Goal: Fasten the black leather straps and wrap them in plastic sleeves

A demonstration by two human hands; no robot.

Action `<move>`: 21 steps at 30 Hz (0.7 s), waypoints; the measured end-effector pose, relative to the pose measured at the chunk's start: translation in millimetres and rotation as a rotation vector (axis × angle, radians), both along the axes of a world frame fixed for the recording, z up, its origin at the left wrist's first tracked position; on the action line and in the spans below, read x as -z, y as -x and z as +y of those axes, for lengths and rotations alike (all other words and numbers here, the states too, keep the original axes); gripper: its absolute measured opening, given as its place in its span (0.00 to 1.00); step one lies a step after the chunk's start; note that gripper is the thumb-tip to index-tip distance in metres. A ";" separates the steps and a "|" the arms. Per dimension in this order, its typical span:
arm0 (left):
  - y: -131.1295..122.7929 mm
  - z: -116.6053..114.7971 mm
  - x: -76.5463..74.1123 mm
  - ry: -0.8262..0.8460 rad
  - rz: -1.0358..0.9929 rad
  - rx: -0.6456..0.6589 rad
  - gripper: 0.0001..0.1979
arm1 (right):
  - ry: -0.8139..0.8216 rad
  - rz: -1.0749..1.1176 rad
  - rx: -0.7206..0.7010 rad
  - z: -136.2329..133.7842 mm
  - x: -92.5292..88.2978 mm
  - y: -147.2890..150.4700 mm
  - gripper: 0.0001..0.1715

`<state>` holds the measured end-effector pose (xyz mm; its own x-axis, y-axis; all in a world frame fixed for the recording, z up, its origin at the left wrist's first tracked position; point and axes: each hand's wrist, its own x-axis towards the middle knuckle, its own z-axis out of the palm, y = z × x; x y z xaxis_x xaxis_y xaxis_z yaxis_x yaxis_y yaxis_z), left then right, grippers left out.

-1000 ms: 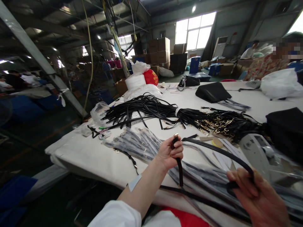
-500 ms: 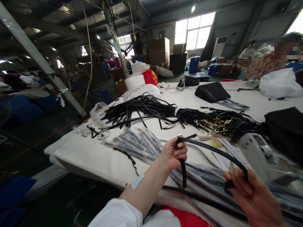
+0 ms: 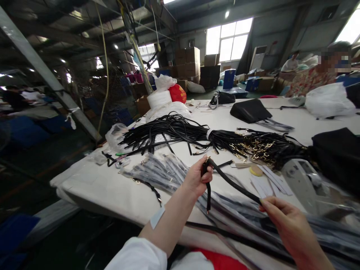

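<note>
My left hand (image 3: 198, 176) is closed around a black strap (image 3: 234, 181) near its gold-coloured buckle (image 3: 208, 159). A short end of the strap hangs below that hand. Farther along the same strap, my right hand (image 3: 284, 215) pinches it between thumb and fingers, and the stretch between both hands sags slightly. Beneath and around my hands lie straps in clear plastic sleeves (image 3: 168, 170). Beyond them, a large bundle of black straps (image 3: 168, 125), bound with a white tie, spreads over the table, its gold clasps (image 3: 258, 148) at the right end.
The white table (image 3: 92, 187) carries a loose strap with clasps (image 3: 149, 185), a yellow disc (image 3: 255, 171), a grey-white device (image 3: 298, 180) and black bags (image 3: 250, 111). A white plastic bag (image 3: 327, 99) lies at the far right, near a person in a patterned top (image 3: 305, 80).
My right hand has shifted left and up along the strap, from a curled grip to a pinch. The strap's raised arc has flattened. My left hand has moved slightly left.
</note>
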<state>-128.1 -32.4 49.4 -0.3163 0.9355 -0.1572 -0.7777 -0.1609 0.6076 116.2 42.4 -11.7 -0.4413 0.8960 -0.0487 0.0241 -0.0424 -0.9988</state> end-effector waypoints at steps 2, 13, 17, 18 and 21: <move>-3.6 -0.1 2.2 0.026 0.150 -0.067 0.15 | 0.076 0.036 -0.014 -3.2 -1.0 2.0 0.22; -40.3 -3.0 9.9 0.113 0.676 0.083 0.22 | 0.006 0.050 -0.144 -11.6 -3.3 13.7 0.21; -62.0 -1.1 28.5 0.152 0.967 0.211 0.20 | -0.375 -0.022 -0.189 -16.7 -14.8 24.5 0.26; -66.0 -0.7 31.7 0.141 1.026 0.214 0.18 | -0.495 -0.036 -0.187 -19.0 -18.8 27.9 0.30; -73.5 0.3 33.8 0.107 1.092 0.287 0.11 | -0.714 -0.084 -0.179 -24.3 -30.0 35.4 0.21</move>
